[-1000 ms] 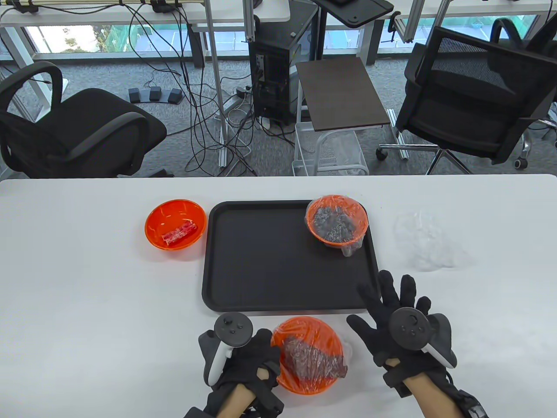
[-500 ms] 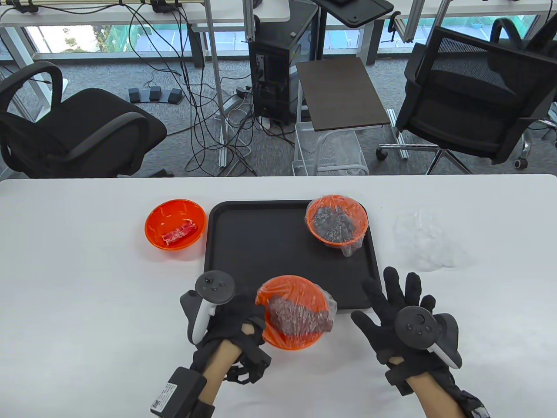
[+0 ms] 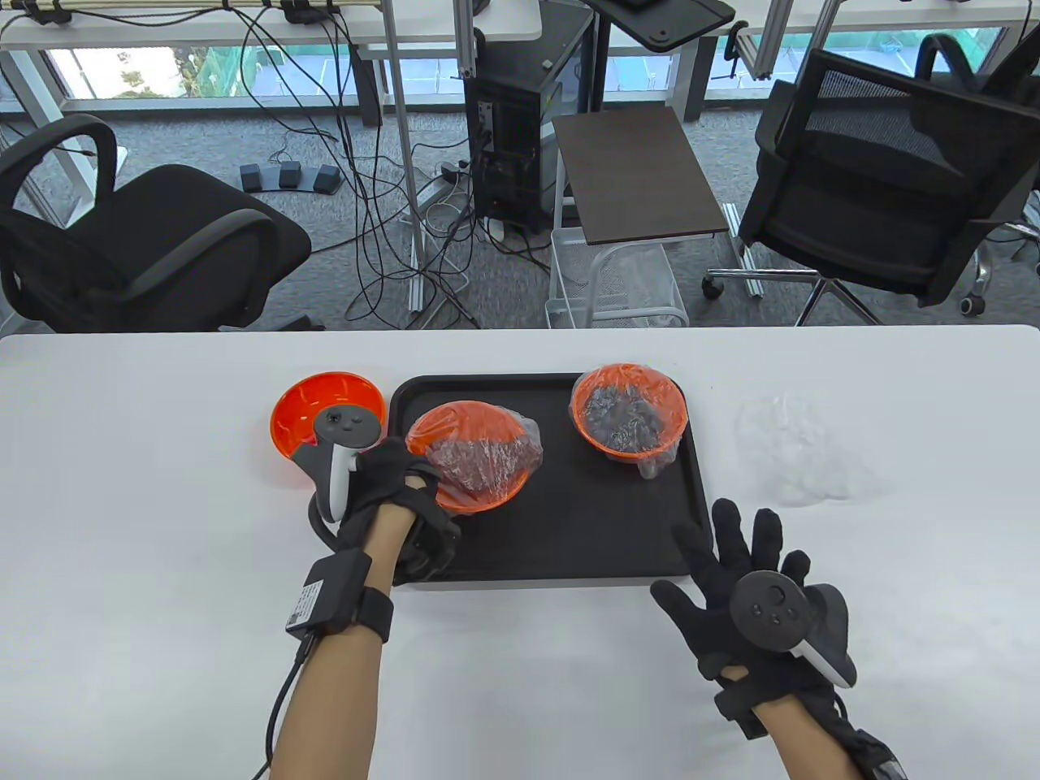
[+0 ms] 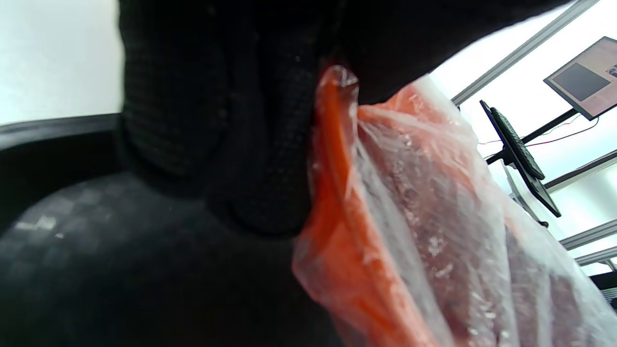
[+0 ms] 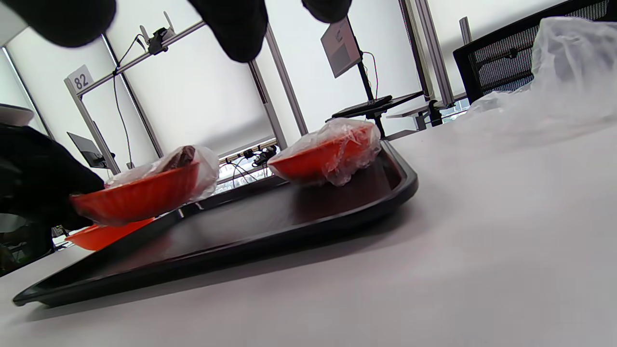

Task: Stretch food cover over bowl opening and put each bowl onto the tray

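Second covered bowl (image 3: 474, 457) now above tray (image 3: 569, 536).

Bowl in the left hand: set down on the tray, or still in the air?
In the air: in the right wrist view, the bowl in the left hand hangs clear above the tray.

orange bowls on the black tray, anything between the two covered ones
Nothing: in the table view only bare black tray separates the plastic-covered orange bowl gripped by the left hand from the covered orange bowl at the tray's far right.
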Demonstrator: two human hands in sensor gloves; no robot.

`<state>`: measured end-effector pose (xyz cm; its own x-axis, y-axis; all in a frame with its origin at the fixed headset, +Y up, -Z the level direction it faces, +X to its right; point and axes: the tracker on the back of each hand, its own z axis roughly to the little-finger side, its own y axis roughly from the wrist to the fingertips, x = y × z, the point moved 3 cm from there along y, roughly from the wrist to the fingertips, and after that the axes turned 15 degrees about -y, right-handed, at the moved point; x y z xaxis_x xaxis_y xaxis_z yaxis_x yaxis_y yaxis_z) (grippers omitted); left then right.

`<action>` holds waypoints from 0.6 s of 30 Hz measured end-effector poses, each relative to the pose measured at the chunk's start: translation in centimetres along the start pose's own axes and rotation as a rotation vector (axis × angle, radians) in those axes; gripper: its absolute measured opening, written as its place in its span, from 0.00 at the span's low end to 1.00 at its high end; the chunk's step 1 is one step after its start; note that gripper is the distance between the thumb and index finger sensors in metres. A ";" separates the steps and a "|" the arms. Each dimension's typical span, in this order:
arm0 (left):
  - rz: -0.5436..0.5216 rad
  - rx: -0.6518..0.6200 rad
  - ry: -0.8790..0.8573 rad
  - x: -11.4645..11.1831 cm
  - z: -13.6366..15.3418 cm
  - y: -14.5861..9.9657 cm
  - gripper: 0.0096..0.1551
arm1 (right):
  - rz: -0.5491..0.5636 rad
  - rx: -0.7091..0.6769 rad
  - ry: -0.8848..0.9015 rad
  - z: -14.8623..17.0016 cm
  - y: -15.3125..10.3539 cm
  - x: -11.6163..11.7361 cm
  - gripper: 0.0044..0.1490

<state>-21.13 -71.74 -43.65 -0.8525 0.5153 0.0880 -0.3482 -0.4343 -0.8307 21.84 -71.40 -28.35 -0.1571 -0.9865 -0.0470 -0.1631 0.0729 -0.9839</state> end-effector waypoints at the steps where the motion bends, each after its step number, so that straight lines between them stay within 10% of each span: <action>1: -0.007 0.005 -0.001 -0.1 0.0 0.5 0.31 | -0.001 -0.001 -0.003 -0.1 0.0 0.0 0.55; 18: 0.008 0.062 0.033 -1.1 -0.9 6.7 0.31 | -0.046 0.019 -0.005 0.1 -0.4 0.4 0.54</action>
<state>-22.18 -74.57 -49.75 -0.8425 0.5351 0.0623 -0.3656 -0.4831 -0.7956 21.93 -71.83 -28.00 -0.1446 -0.9895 -0.0025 -0.1513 0.0246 -0.9882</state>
